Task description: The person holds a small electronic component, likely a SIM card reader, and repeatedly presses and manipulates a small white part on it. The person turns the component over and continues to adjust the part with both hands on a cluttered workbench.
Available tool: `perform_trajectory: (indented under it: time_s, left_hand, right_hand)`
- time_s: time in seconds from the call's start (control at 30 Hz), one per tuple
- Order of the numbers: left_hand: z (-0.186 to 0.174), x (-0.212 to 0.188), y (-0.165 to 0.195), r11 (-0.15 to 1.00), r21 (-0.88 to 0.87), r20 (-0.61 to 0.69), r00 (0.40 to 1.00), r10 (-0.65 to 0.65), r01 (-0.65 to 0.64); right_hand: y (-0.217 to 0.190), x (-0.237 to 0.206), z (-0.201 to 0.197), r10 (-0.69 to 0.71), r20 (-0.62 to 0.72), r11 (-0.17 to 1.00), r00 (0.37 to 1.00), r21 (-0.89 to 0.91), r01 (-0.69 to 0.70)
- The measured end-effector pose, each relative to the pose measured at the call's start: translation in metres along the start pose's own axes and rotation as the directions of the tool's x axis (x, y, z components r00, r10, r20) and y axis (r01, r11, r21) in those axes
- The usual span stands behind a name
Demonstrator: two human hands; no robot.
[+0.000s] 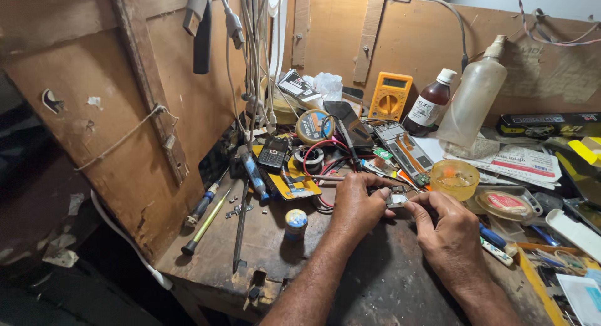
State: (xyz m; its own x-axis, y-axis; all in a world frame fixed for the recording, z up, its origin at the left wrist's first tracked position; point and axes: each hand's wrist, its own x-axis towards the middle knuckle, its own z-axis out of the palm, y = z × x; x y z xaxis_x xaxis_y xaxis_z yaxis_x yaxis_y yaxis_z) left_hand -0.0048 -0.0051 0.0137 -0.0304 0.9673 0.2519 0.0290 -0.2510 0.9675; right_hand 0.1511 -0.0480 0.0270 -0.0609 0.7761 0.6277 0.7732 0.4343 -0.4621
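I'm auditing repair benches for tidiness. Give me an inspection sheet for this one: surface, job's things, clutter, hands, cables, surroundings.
Surface: worn dark wooden bench, chipped at the front edge.
Job's things: small metal part, pinched between both hands.
Clutter: yellow multimeter, brown bottle, clear squeeze bottle, yellow cup, small tin, screwdrivers, old phone.
Hands: left hand and right hand, both closed on the part.
Cables: red and black leads on the bench; white cords hanging.
Surroundings: plywood walls; string tied across the left panel.
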Motion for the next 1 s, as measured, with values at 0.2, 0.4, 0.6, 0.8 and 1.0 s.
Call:
perform_trajectory:
  time_s: [0.2, 0.4, 0.6, 0.8, 1.0]
  left_hand:
    - [-0.001, -0.001, 0.001, 1.000, 0.010, 0.004, 1.000, 0.016, -0.016]
    - [0.001, 0.000, -0.001, 1.000, -0.025, -0.039, 0.999, -0.019, 0.018]
    - [0.000, 0.000, -0.002, 0.997, -0.069, -0.062, 0.998, -0.029, 0.024]
    - [0.000, 0.001, -0.005, 0.996, -0.089, -0.041, 0.999, -0.005, 0.001]
    - [0.003, 0.002, -0.008, 0.994, -0.111, -0.035, 0.999, -0.003, -0.001]
  right_hand:
    - [0.000, 0.000, 0.001, 0.013, -0.010, 1.000, 1.000, -0.003, -0.013]
    - [0.002, 0.000, 0.000, 0.072, -0.044, 0.996, 0.996, -0.053, -0.074]
    - [0.005, -0.004, 0.001, -0.044, -0.115, 0.947, 0.992, -0.321, 0.005]
    - [0.000, -0.004, 0.000, -0.053, -0.098, 0.923, 0.994, -0.385, 0.011]
    - [-0.008, -0.002, -0.008, -0.139, -0.210, 0.966, 0.968, -0.245, 0.086]
